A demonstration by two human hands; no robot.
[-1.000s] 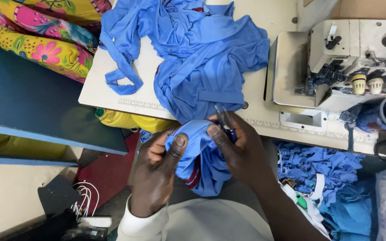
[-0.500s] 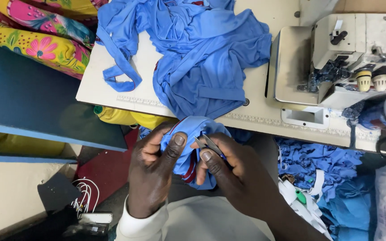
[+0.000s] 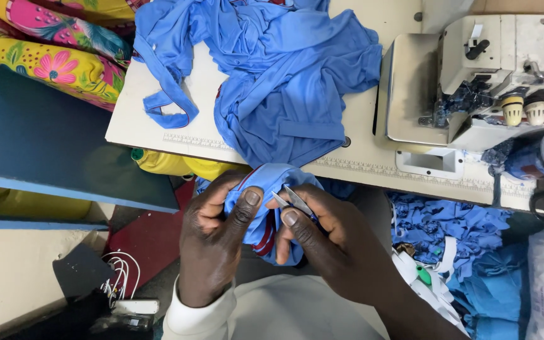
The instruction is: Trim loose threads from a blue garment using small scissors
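sewing machine (image 3: 505, 82), floral cloth (image 3: 51, 50)

My left hand (image 3: 212, 242) comes out of a long white sleeve (image 3: 199, 311) with a loose cuff at the wrist; my right hand (image 3: 328, 239) and forearm are bare, no rings or watch

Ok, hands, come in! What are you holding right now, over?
Left hand pinching bunched blue cloth. Right hand gripping small metal snips, tips at the cloth. Nothing between hands and cloth; more blue fabric piled on the table beyond.
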